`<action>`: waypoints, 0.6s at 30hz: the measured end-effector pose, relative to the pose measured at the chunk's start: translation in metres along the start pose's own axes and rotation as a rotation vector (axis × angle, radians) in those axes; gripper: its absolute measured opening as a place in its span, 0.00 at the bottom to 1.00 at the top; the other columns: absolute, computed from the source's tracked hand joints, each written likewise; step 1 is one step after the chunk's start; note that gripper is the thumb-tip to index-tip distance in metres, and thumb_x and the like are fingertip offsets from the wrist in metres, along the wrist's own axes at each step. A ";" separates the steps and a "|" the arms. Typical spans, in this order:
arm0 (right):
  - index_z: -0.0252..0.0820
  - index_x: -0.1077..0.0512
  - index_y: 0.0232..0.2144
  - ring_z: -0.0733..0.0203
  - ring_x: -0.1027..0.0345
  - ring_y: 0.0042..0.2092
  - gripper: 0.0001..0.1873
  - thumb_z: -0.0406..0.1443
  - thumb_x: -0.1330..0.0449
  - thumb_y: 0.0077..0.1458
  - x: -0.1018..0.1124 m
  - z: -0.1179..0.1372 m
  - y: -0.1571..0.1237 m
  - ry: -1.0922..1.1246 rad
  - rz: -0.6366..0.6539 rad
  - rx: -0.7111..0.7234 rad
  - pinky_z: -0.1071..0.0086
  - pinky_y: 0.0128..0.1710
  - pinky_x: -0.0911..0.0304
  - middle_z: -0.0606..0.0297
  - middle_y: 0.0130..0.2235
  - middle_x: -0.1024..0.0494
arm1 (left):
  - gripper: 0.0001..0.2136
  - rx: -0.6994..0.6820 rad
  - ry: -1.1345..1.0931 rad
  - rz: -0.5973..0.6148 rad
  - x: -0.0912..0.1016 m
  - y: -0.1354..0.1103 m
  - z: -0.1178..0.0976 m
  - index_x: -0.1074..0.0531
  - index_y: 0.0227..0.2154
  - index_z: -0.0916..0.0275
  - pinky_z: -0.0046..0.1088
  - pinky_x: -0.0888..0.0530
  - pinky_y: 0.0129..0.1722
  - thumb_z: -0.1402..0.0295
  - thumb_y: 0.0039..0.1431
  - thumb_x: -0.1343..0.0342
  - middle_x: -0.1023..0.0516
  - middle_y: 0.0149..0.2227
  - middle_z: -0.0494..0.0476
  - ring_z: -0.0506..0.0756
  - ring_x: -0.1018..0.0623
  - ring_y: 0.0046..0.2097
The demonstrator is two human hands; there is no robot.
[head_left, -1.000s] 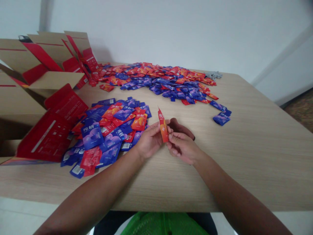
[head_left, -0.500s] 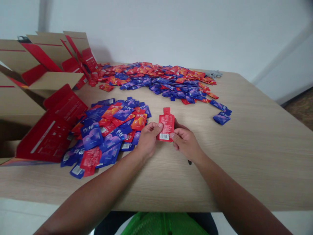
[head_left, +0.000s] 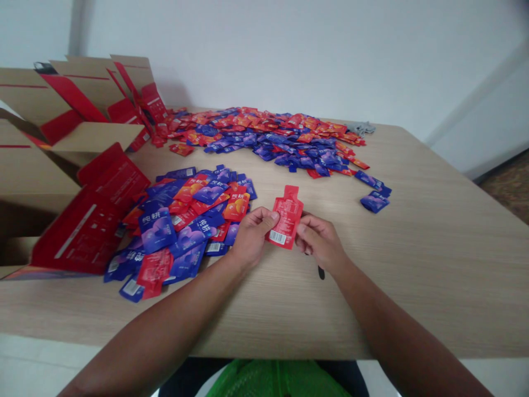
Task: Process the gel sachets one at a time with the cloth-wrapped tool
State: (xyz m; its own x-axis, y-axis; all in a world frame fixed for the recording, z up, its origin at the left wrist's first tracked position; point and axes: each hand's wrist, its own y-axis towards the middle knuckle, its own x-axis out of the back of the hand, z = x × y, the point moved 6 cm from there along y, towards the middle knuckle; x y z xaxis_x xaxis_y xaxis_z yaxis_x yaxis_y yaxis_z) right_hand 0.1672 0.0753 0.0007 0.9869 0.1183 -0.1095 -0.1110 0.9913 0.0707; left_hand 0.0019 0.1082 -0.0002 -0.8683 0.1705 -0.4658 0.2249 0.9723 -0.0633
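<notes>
My left hand (head_left: 253,234) is closed on a red pouch (head_left: 286,218) with a narrow spout end, its thumb pressed on the printed side. The pouch tilts slightly to the right, spout end away from me, barcode near my side. My right hand (head_left: 320,237) is beside the pouch's right edge with its fingers curled in. Whether it touches the pouch is unclear. Below that hand shows a small black end of something (head_left: 321,273); the rest is hidden. Left of my hands lies a pile of blue and red pouches (head_left: 185,215).
A long heap of red and blue pouches (head_left: 268,138) runs along the back of the table (head_left: 413,264). Open cardboard boxes (head_left: 82,231) stand at the left. Two blue pouches (head_left: 374,201) lie right of centre, and a grey cloth-like item (head_left: 363,128) is at the back.
The red pouch has tilted clockwise and shifted slightly right. My right hand's thumb has come off its lower right corner, and that hand has moved a little right.
</notes>
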 end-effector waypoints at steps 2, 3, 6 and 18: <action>0.45 0.24 0.34 0.67 0.42 0.21 0.20 0.54 0.32 0.63 0.008 0.002 0.002 0.070 -0.090 0.018 0.72 0.19 0.51 0.70 0.22 0.27 | 0.24 0.005 0.083 0.044 -0.001 -0.001 0.002 0.28 0.26 0.62 0.24 0.33 0.27 0.50 0.51 0.23 0.26 0.23 0.48 0.48 0.30 0.25; 0.45 0.24 0.35 0.66 0.41 0.21 0.20 0.54 0.32 0.62 0.012 0.002 0.003 0.087 -0.124 0.020 0.71 0.20 0.50 0.70 0.23 0.27 | 0.24 0.015 0.125 0.079 -0.003 -0.002 0.004 0.28 0.26 0.63 0.24 0.35 0.27 0.50 0.51 0.24 0.26 0.23 0.48 0.47 0.31 0.24; 0.44 0.21 0.34 0.65 0.38 0.24 0.19 0.53 0.27 0.57 0.018 0.007 0.004 0.036 -0.209 0.017 0.70 0.23 0.43 0.69 0.26 0.25 | 0.23 0.057 0.237 0.216 -0.010 -0.008 0.011 0.26 0.26 0.63 0.24 0.35 0.26 0.49 0.53 0.25 0.25 0.24 0.49 0.48 0.31 0.24; 0.44 0.28 0.25 0.65 0.39 0.21 0.24 0.53 0.24 0.51 0.017 -0.002 0.004 0.096 -0.391 -0.100 0.69 0.21 0.41 0.70 0.22 0.27 | 0.19 -0.034 0.413 0.264 -0.017 -0.013 0.011 0.24 0.29 0.63 0.24 0.34 0.27 0.51 0.60 0.29 0.22 0.25 0.51 0.49 0.29 0.26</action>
State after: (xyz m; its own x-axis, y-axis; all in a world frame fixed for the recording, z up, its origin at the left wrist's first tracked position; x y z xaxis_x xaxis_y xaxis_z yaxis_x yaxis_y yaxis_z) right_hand 0.1834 0.0818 -0.0028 0.9421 -0.2682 -0.2012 0.2548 0.9627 -0.0905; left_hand 0.0182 0.0906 -0.0015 -0.8879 0.4542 -0.0731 0.4522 0.8909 0.0419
